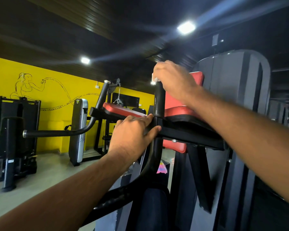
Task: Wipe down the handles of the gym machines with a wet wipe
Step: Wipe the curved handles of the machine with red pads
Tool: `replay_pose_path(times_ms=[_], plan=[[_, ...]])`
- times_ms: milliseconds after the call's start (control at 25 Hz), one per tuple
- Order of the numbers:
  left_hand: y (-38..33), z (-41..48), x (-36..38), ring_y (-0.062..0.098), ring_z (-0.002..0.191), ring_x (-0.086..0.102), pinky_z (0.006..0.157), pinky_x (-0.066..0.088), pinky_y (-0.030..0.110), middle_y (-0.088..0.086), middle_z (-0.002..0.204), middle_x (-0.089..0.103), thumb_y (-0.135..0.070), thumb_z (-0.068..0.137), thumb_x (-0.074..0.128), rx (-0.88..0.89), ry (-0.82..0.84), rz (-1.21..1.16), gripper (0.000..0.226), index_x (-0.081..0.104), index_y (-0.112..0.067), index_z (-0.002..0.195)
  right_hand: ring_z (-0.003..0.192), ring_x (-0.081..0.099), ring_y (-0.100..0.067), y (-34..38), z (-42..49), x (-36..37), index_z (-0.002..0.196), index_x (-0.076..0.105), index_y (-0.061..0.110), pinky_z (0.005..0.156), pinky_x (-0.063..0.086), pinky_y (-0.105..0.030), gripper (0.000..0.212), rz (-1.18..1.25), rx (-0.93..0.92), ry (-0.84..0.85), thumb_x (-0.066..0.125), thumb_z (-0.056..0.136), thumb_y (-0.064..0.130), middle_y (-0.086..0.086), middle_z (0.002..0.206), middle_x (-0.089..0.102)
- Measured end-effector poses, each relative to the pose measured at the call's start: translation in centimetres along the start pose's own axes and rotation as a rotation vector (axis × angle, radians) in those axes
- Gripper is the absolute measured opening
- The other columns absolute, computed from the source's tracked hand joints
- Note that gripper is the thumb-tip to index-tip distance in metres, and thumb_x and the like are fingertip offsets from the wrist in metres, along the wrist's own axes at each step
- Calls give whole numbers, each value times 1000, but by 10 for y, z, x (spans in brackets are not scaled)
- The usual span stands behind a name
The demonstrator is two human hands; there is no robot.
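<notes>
two hands on a black and red gym machine

the right hand is raised and closed over the top end of an upright handle, a round black tube with a smooth, dull finish. its fingers are curled round a white wet wipe pressed against the tube, so only a crumpled corner of the wipe shows at the left edge of the fist. lower and to the left, the left hand grips a flat black crossbar just where the upright handle meets it. its fingers are bent over the top and its thumb is hooked along the front edge.

between the two hands and just behind them lies a red arm pad, cushioned and glossy like vinyl, with a black underside. a second red pad lies beyond the left hand's fingertips, long and flat with rounded corners. behind the right hand a red back pad stands upright. under the left wrist a thick black tube curves downward.

to the right of the right forearm rises a tall dark grey cover, matt, with a rounded top. far to the left of the left arm another round black bar sticks out level, capped with a silver end. behind it is a yellow wall bearing a line drawing of a figure swinging ropes.
</notes>
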State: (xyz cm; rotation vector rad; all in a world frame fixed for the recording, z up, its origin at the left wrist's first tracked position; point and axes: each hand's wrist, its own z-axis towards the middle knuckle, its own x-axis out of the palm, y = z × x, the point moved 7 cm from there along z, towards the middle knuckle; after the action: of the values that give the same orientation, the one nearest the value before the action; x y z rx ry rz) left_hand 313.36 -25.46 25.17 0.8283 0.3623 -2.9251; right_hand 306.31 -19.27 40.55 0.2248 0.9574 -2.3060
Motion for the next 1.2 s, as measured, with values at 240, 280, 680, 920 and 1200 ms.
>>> replay_pose_path(times_ms=[240,280,680,920,1200], plan=[[-3,-7,6,17,111,59,96,47,42,-1,123,67,-61,93,45,19,1,-17,58,50,-28,141,86,61,-19,-12,-50,16,104,73,14,63,34,-17,29,539,623,-424,50,91,3,-1,106,67],[-2,-6,6,17,112,59,96,47,42,-1,124,67,-61,93,45,23,-3,-15,59,50,-28,142,79,56,-22,-16,-48,15,98,71,11,56,29,-14,22,518,671,-414,50,92,5,-1,99,66],[-3,-6,5,15,121,52,100,41,37,-5,131,63,-61,95,41,27,13,33,59,45,-31,145,61,44,-17,-47,-40,73,67,57,12,52,36,-28,29,1019,1035,-335,52,96,14,2,67,52],[2,-5,1,18,119,55,100,44,42,-1,128,65,-60,94,46,18,-23,-12,58,52,-28,141,67,66,-20,-38,-29,96,89,66,9,58,58,-29,18,1689,1128,-265,52,98,10,-9,81,67],[-5,-4,5,17,124,52,103,42,42,-2,130,64,-60,93,47,33,-13,-55,59,50,-27,142,79,67,-29,-45,-19,84,112,64,-3,69,60,-35,30,1885,1082,-212,37,103,9,-16,94,69]])
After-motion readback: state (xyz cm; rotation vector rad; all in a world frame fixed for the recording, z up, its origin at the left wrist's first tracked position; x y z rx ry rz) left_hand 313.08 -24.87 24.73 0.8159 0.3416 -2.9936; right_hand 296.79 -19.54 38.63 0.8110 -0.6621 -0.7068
